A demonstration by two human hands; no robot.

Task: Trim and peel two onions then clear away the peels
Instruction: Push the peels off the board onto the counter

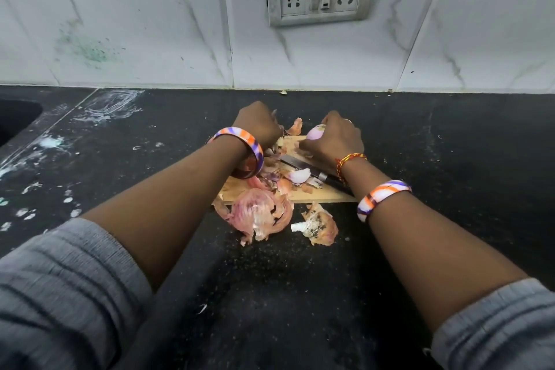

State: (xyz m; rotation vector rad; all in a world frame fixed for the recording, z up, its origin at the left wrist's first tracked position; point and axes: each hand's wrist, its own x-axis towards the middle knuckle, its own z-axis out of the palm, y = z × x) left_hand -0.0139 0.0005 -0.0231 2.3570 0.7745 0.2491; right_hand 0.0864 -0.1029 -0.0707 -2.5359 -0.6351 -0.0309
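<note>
While the right hand grips a peeled onion over the cutting board and the left hand curls over peels, clearing apparently remains.

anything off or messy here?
Yes. Two clumps of onion peel have spilled off the cutting board onto the black counter. The knife lies among scraps on the board.
</note>
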